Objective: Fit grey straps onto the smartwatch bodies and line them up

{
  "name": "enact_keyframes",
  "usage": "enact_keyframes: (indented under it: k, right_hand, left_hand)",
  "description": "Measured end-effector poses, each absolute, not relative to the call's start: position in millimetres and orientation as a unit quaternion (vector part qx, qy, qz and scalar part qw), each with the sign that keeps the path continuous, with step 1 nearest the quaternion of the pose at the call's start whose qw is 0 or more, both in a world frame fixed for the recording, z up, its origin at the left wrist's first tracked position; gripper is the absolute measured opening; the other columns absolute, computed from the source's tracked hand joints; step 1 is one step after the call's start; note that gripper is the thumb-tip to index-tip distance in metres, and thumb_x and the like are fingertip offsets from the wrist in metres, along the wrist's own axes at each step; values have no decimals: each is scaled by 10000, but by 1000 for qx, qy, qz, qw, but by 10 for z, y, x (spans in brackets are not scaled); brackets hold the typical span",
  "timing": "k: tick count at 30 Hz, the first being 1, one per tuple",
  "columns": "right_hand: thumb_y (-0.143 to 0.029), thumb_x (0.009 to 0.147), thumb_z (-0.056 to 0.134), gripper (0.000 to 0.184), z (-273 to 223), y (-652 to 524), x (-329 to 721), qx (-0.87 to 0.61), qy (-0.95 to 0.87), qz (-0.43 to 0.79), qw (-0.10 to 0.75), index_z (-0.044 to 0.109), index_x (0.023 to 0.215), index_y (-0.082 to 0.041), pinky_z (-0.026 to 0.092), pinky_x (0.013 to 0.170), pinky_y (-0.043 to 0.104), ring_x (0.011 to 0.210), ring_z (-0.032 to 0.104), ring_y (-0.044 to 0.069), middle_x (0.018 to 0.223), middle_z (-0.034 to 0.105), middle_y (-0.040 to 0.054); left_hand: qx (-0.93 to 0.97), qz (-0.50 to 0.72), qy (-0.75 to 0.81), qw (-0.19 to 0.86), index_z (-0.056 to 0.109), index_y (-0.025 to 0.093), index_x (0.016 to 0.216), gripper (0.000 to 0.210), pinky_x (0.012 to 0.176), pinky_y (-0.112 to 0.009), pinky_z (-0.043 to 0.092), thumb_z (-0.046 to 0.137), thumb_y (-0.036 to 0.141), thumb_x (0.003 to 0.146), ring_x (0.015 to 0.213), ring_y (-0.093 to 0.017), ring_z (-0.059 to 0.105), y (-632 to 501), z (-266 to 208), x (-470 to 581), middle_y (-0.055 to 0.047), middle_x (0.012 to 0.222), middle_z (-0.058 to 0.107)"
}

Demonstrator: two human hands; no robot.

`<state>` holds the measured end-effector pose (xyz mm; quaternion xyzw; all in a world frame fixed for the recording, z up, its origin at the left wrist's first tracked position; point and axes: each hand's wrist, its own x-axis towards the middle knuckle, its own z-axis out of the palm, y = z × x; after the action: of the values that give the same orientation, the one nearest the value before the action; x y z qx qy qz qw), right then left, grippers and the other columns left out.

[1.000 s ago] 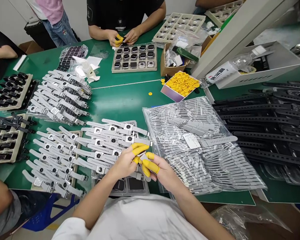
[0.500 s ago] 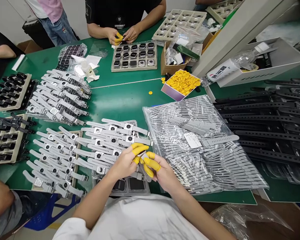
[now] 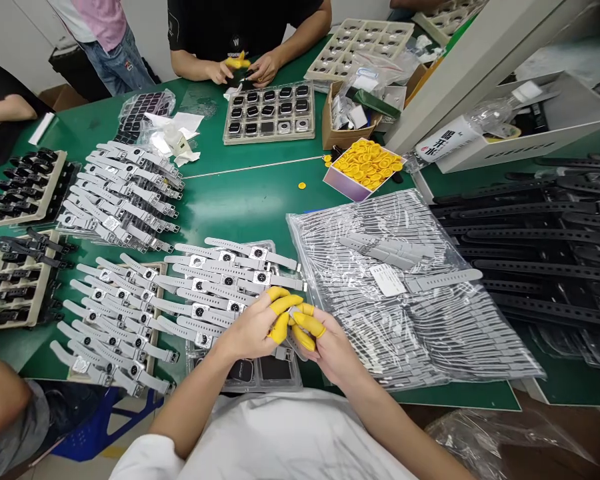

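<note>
Yellow finger cots cover fingertips on both of my hands. My left hand [image 3: 254, 325] pinches a smartwatch whose body is mostly hidden behind the fingers. My right hand [image 3: 329, 339] is closed on a grey watch strap [image 3: 296, 342], its fingertips meeting the left ones at the watch. Whether strap and watch are joined I cannot make out. Just beyond my hands, grey-strapped watches [image 3: 229, 281] lie in rows on a clear plastic tray [image 3: 250, 380]. To the right is a large plastic bag of grey straps [image 3: 375, 300], with a few loose straps on top.
More grey-strapped watches [image 3: 125, 193] are stacked at left, beside trays of black watches [image 3: 25, 183]. A box of yellow finger cots [image 3: 365, 170] stands beyond the bag. Black straps [image 3: 545, 233] lie at right. Across the green table [image 3: 245, 193], a co-worker's hands [image 3: 245, 70] work over a tray.
My fingers have closed in tighter around the watch, and its dark edge seen before is now covered. Across the table, the co-worker's gloved fingers have lifted slightly.
</note>
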<state>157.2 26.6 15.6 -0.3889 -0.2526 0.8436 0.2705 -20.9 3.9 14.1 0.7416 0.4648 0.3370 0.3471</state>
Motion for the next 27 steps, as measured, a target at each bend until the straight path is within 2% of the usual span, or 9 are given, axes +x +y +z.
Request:
enact_keyframes:
  k: [5,10,17,23,27]
  right_hand:
    - [-545,801,801,440,125,262,1600,-387,-270,842,260,536,702,-207,191,371,201,363,237,48,432,405,-99]
    - [-526,794,803,425,144,256,1598,-397,-253,841,267,536,706,-207,189,380,205,381,229,52,446,397,-101]
    - [-557,808,782,424,149,268,1625,-406,-271,837,246,558,733,-206,171,387,218,394,222,59,462,403,-98]
    - [-595,832,755,435,137,235,1686,-407,-320,821,240,578,767,-202,180,381,225,390,263,71,460,430,-86]
    - [-587,816,767,427,159,208,1703,-406,-303,826,248,582,777,-204,182,378,221,392,277,74,459,442,-83]
  left_hand:
    - [766,335,444,324,508,187,1443,417,1027,-414,560,391,186,1043,1164,-239,602,53,118,-203,-137,1231,608]
    - [768,323,446,326,483,170,1462,428,1045,-411,552,368,176,1049,1197,-241,588,50,145,-198,-153,1260,587]
    - [811,227,472,261,512,137,1441,469,1019,-480,559,452,193,980,1154,-290,580,32,137,-189,-169,1229,584]
    - [783,280,447,329,474,187,1472,441,1028,-428,558,374,202,1043,1174,-254,587,37,223,-192,-152,1255,584]
    - [779,293,428,352,455,197,1485,478,1025,-452,555,388,172,1012,1180,-264,579,34,280,-180,-155,1281,565]
